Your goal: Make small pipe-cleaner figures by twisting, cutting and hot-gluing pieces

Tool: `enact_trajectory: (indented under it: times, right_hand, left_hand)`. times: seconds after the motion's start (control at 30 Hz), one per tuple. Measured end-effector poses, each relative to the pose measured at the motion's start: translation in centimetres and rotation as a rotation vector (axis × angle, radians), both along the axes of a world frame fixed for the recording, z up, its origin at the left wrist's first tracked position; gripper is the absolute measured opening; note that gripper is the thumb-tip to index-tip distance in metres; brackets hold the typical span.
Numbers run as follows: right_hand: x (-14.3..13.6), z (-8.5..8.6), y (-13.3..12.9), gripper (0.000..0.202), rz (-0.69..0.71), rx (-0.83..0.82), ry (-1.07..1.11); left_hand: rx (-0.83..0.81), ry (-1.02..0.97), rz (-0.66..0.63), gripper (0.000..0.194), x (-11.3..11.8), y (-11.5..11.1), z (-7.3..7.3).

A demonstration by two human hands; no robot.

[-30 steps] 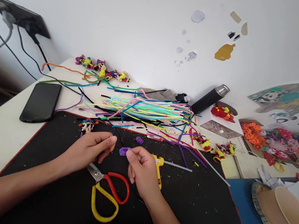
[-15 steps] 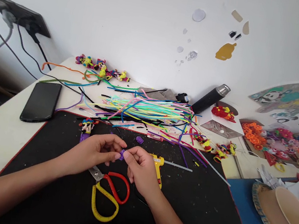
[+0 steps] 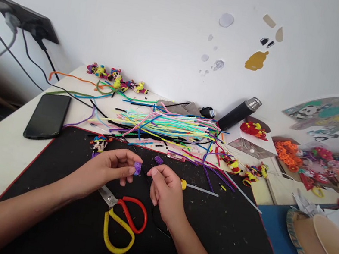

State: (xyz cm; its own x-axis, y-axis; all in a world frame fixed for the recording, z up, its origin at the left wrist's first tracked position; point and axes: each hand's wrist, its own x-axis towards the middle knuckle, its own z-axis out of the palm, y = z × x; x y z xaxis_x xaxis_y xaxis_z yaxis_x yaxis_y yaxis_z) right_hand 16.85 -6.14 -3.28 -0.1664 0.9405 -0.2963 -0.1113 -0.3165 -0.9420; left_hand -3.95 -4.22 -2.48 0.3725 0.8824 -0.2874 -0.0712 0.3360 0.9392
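Observation:
Between the thumb and fingertips of my left hand [image 3: 116, 169] is a small purple coil of pipe cleaner [image 3: 137, 168]. My right hand [image 3: 166, 192] is a short way to its right, apart from the coil, with thumb and forefinger pressed together; whether anything is between them I cannot make out. It covers most of a yellow glue gun [image 3: 183, 184], whose pale glue stick [image 3: 202, 190] juts out to the right. A second purple coil [image 3: 158, 160] lies on the black mat [image 3: 219, 232] beyond my hands. Scissors [image 3: 120, 219] with red and yellow handles lie below them.
A pipe-cleaner figure [image 3: 100, 143] lies left of my hands. Behind the mat are a heap of pipe cleaners [image 3: 166, 124], a black flask [image 3: 237, 115] and a white box [image 3: 252, 143]. A phone [image 3: 47, 116] is at left, cardboard rings [image 3: 309, 243] at right.
My right hand has let go of the purple coil and drawn away to the right, now hiding more of the glue gun. My left hand keeps the coil, turned more upright.

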Motion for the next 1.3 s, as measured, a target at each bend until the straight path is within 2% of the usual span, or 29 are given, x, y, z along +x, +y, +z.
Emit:
enact_trajectory:
  times: [0.13, 0.37, 0.5, 0.6, 0.7, 0.87, 1.07, 1.3]
  right_hand:
    - [-0.3, 0.4, -0.3, 0.024, 0.043, -0.010, -0.025]
    - [-0.7, -0.1, -0.7, 0.036, 0.025, -0.018, 0.023]
    - [-0.7, -0.3, -0.8, 0.028, 0.056, -0.022, 0.023]
    - [-0.6, -0.2, -0.8, 0.024, 0.094, -0.018, 0.010]
    - [-0.6, -0.1, -0.8, 0.019, 0.098, -0.014, 0.049]
    - [-0.8, -0.1, -0.7, 0.026, 0.077, 0.006, 0.109]
    - [-1.0, -0.1, -0.6, 0.032, 0.117, -0.012, 0.125]
    - [-0.3, -0.2, -0.5, 0.032, 0.145, -0.090, 0.242]
  left_hand:
    - [-0.047, -0.066, 0.018, 0.032, 0.1, -0.1, 0.1]
    - [-0.187, -0.178, 0.094, 0.039, 0.1, -0.2, 0.4]
    - [-0.224, -0.196, 0.119, 0.043, 0.2, -0.3, 0.4]
    - [-0.192, -0.169, 0.120, 0.042, 0.2, -0.3, 0.3]
    - [-0.085, -0.099, 0.101, 0.036, 0.1, -0.4, 0.3]
    - [0.060, 0.054, 0.073, 0.033, 0.3, -0.4, 0.9]
    - [0.069, 0.086, 0.019, 0.030, 0.7, -1.0, 1.2]
    - [0.027, -0.045, -0.028, 0.035, 0.3, -1.1, 1.0]
